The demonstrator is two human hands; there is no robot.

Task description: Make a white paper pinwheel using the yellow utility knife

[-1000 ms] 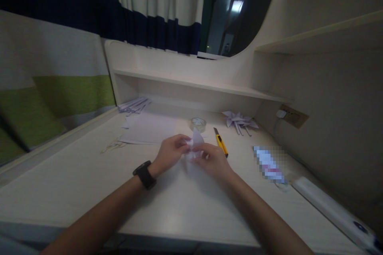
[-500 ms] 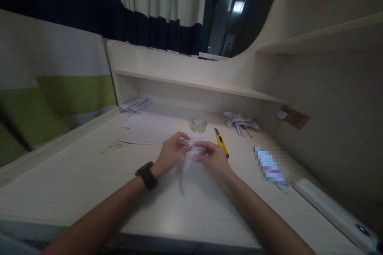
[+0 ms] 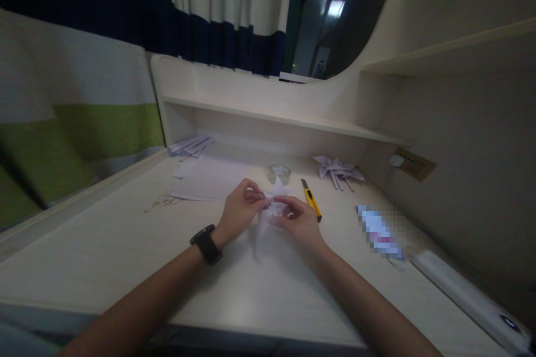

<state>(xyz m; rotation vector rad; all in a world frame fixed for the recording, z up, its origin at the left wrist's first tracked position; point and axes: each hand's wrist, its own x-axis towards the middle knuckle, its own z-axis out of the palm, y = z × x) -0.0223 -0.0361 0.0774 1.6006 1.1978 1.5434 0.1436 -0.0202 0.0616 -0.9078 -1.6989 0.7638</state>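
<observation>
Both of my hands meet over the middle of the pale wooden desk (image 3: pixel 104 245), pinching a small white folded paper piece (image 3: pixel 268 217) with pointed tips and a long tail hanging toward me. My left hand (image 3: pixel 240 209), a black watch on its wrist, grips the piece's left side. My right hand (image 3: pixel 297 220) grips its right side with thumb and fingers. Just beyond the hands lie a roll of clear tape (image 3: pixel 279 173) and a yellow utility knife (image 3: pixel 310 199).
White sheets (image 3: pixel 209 178) and a bundle of paper strips (image 3: pixel 190 146) lie at the back left. A finished paper pinwheel shape (image 3: pixel 339 170) sits at the back right under the shelf. A blurred packet (image 3: pixel 379 232) and a long white device (image 3: pixel 464 293) lie along the right side.
The paper piece has turned in my fingers; its upright flap has dropped and a long tail now hangs toward me. Both hands stayed in place over the desk.
</observation>
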